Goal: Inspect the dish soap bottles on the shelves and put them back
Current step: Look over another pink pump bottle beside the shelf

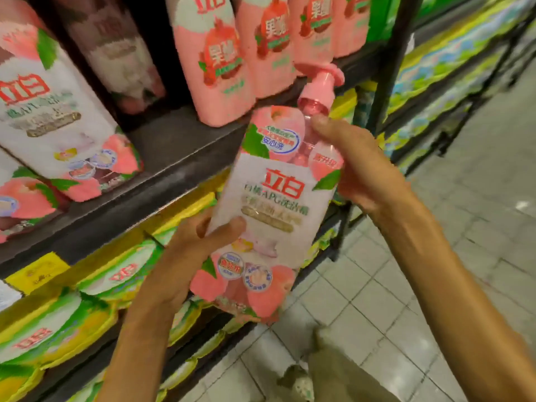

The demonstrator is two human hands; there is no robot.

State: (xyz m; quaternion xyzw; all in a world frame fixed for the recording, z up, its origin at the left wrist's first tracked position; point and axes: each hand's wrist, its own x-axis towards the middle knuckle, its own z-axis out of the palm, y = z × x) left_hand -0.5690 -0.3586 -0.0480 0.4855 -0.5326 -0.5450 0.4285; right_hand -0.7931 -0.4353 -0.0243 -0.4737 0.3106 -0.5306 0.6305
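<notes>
Pink-labelled dish soap bottle (269, 204) held between left hand (188, 245) and right hand (356, 166).

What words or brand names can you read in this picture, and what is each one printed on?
"立白": red brand mark on the held bottle, gripped by the left hand and right hand.
"安心洗": blue badge near that bottle's neck.
"立白": on the white peach bottles on the shelf.
"立白": on the yellow-green packs below.
"果": first character on the pink bottles; the rest is blurred.
All smaller print is unreadable.
</notes>
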